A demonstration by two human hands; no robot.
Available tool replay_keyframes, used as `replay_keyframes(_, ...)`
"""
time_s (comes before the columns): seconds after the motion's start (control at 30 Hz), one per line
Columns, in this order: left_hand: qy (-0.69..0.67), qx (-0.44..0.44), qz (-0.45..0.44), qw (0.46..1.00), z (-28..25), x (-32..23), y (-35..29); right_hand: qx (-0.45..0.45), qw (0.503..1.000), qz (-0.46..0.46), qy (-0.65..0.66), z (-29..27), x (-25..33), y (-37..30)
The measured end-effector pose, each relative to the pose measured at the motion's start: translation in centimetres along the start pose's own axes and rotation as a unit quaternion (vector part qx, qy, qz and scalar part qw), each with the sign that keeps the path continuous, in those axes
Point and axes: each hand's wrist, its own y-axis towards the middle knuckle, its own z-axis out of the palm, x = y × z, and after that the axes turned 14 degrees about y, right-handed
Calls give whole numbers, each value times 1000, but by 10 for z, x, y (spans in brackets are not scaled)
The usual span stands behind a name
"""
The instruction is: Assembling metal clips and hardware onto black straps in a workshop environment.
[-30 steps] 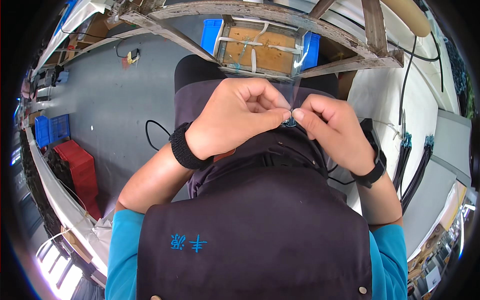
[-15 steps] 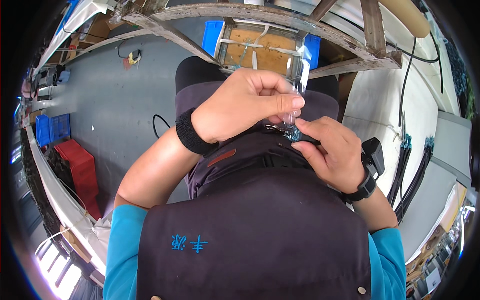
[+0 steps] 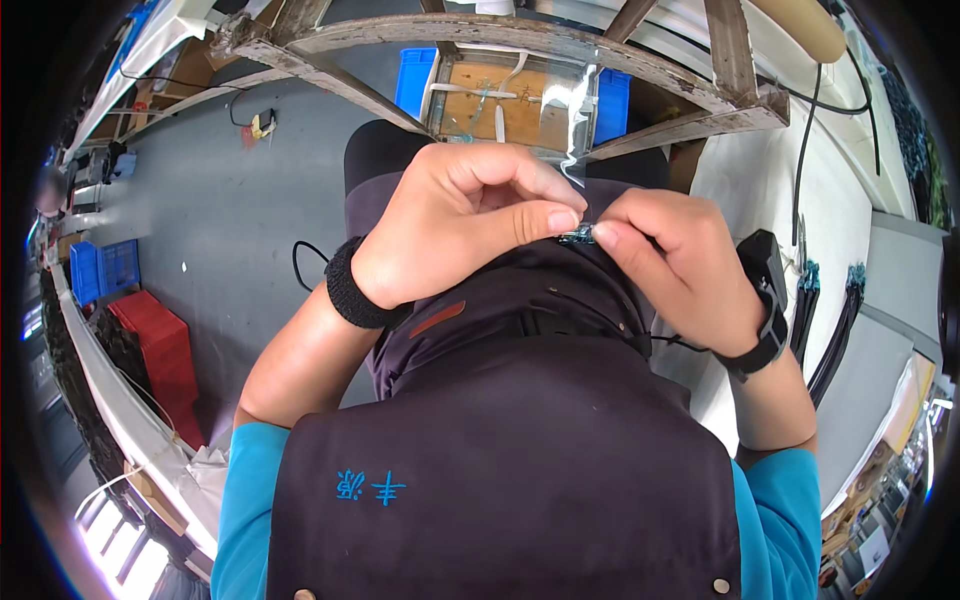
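Note:
In front of my lap, both hands meet at a short bundle of fine teal and dark wires [image 3: 577, 236]. My right hand [image 3: 680, 265] pinches the bundle's right end between thumb and forefinger. The left hand [image 3: 480, 215] is closed too, its thumb tip touching the bundle's other end. Just beyond the left fingertips rises a shiny clear plastic strip [image 3: 574, 125], whose lower end disappears at those fingers. What the curled fingers cover is hidden.
A worn wooden frame [image 3: 540, 38] crosses ahead, above a strapped tan board [image 3: 500, 105] between blue bins [image 3: 611, 105]. Black cables with teal ends [image 3: 808, 310] lie on the right-hand white surface. Red crates [image 3: 160, 345] and a blue crate [image 3: 103, 268] stand left.
My right hand has moved up and turned, bringing the wire bundle level with the left fingertips. The left hand has shifted slightly left and down. The black cable end seen earlier is now hidden.

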Motion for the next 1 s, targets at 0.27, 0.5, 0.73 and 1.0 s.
replay_keyframes(0.27,60,-24,8,998,16,14,-8,124,931,285,194,-15,-12,7)
replay_keyframes(0.5,-126,-65,-91,986,12,15,-13,-69,998,-8,13,10,11,-10)
replay_keyframes(0.73,-107,-29,-112,987,4,5,-8,-69,992,-106,-15,15,-1,-14)
replay_keyframes(1.0,-54,-31,-21,998,2,10,-4,12,998,-58,-17,0,8,-4)
